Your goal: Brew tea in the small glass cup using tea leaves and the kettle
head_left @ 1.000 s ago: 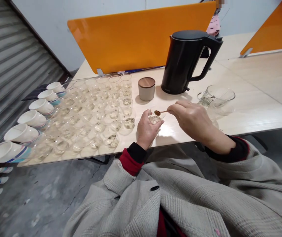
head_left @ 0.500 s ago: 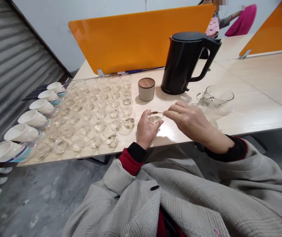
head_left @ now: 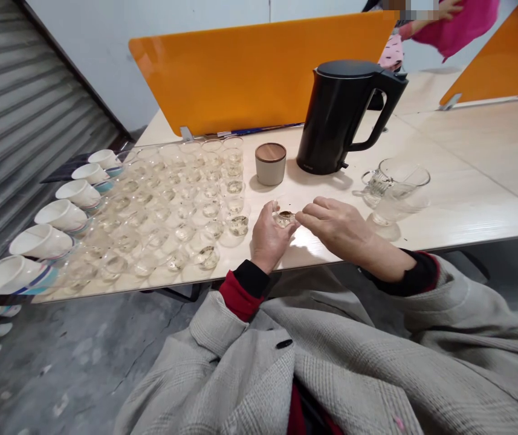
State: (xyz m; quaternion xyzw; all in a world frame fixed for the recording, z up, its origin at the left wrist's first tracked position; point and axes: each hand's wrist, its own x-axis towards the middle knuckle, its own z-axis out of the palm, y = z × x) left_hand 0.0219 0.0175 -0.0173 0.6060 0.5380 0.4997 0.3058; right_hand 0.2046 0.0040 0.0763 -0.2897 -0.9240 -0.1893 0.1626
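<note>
My left hand (head_left: pixel 271 237) is wrapped round a small clear cup (head_left: pixel 284 222) on the table, near its front edge. A small brownish spoon (head_left: pixel 287 213) is pinched in the fingers of my right hand (head_left: pixel 333 226), and its bowl is over the mouth of that cup. Most of the spoon's handle is hidden by the fingers. Left of my hands stand rows of clear plastic cups (head_left: pixel 239 225), several with pale liquid and dark bits in the bottom. Behind the held cup sits a grey canister (head_left: pixel 271 171) with a wooden lid.
A black electric kettle (head_left: pixel 335 121) stands behind my right hand. To the right are a glass pitcher (head_left: pixel 404 175) and a clear cup (head_left: pixel 385 220). White paper cups (head_left: pixel 41 241) line the left end. An orange divider (head_left: pixel 259 78) borders the back; beyond it a person handles pink cloth (head_left: pixel 462 30).
My right hand has lowered slightly and moved a little left, bringing the spoon's bowl down to the cup. My left hand still holds the cup. The person behind has shifted the pink cloth.
</note>
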